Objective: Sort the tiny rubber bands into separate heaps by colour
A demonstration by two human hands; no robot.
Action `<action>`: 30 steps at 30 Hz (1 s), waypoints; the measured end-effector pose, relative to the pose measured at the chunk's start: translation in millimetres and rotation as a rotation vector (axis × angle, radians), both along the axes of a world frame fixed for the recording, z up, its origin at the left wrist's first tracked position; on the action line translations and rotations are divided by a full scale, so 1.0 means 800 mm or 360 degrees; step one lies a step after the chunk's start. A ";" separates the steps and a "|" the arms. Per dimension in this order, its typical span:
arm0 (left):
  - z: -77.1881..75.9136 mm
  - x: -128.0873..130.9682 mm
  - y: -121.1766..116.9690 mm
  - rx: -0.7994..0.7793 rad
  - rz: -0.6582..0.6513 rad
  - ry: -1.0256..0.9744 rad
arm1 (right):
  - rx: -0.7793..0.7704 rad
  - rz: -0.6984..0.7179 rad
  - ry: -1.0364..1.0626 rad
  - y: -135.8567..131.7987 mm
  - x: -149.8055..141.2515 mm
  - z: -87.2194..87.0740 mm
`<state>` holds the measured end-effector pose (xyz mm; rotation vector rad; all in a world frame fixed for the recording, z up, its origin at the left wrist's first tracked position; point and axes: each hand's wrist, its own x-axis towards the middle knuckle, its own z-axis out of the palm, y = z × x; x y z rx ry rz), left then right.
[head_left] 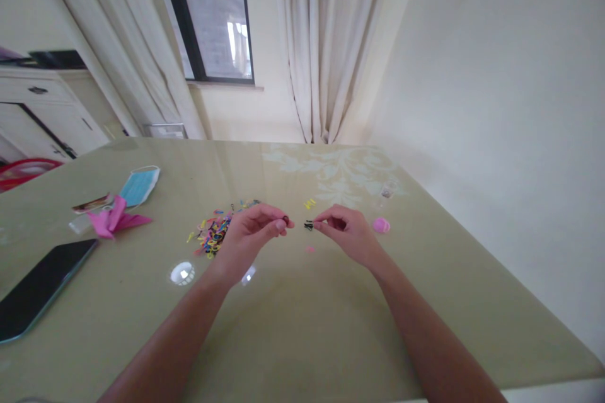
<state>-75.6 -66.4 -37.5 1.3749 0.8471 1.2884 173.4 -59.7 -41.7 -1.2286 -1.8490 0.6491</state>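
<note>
My left hand (253, 233) is closed in a pinch, with a small dark loop (285, 219), like a tiny elastic band, at its fingertips. Behind and beside it lies a heap of small multicoloured bands (215, 234), partly covered by the hand. The fingertips of my right hand (347, 230) are pressed together at a little group of black pieces (309, 225) on the table; whether one is between them is too small to tell. Just beyond are several yellow pieces (309, 203) set close together. Nearer to me lies a small pink piece (311, 249).
A pink rounded object (381, 225) and a small clear item (388, 189) are right of my right hand. Over on the left are a phone (42, 286), a folded pink paper shape (116, 219) and a blue face mask (140, 186). A wall borders the table's right side.
</note>
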 end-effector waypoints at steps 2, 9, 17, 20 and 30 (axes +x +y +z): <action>0.007 0.006 -0.010 -0.0048 -0.0050 -0.0206 | 0.0029 0.0104 0.0156 -0.010 -0.015 0.004; 0.012 0.012 -0.021 -0.0067 -0.0138 -0.0341 | 0.0053 0.0229 0.0412 -0.028 -0.035 0.011; -0.001 0.013 -0.010 0.0145 -0.0067 0.0095 | -0.0014 0.0244 0.0610 -0.030 -0.033 0.013; -0.008 0.015 -0.008 0.0309 -0.0011 0.0312 | 0.0013 0.0217 0.0551 -0.029 -0.034 0.012; -0.031 -0.029 0.040 0.0500 0.0657 0.1116 | 0.0217 -0.0199 -0.0034 0.012 -0.016 -0.039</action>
